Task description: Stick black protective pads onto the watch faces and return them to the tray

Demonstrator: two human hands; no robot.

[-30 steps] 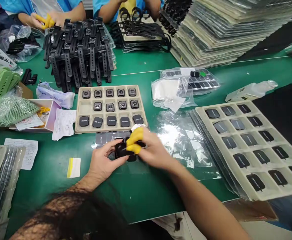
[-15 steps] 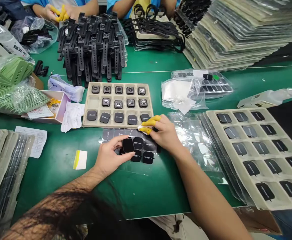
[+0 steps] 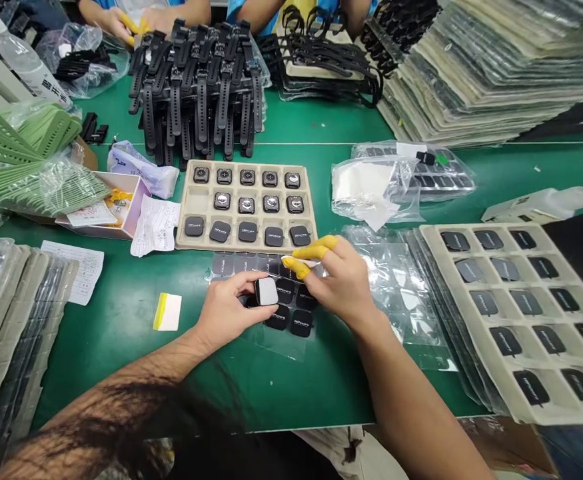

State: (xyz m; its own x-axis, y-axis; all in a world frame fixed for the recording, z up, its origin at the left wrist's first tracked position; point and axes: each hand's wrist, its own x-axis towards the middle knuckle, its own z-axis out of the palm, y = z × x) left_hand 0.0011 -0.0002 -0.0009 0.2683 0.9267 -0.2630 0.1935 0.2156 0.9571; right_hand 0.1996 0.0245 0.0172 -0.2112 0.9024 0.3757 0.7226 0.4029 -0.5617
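The left hand (image 3: 234, 312) grips a square watch body (image 3: 266, 291) closed between thumb and fingers, over a plastic sheet of black watch pads (image 3: 291, 310). The right hand (image 3: 338, 283), in yellow finger cots (image 3: 311, 248), pinches a white wipe (image 3: 296, 261) beside the beige tray (image 3: 245, 245) on the green worktop (image 3: 291, 393).

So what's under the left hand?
The left hand holds a square piece over black square pads on a clear plastic sheet; what lies directly beneath the palm is hidden.

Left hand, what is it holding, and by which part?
The left hand holds a square smartwatch case by its edges, between thumb and fingers.
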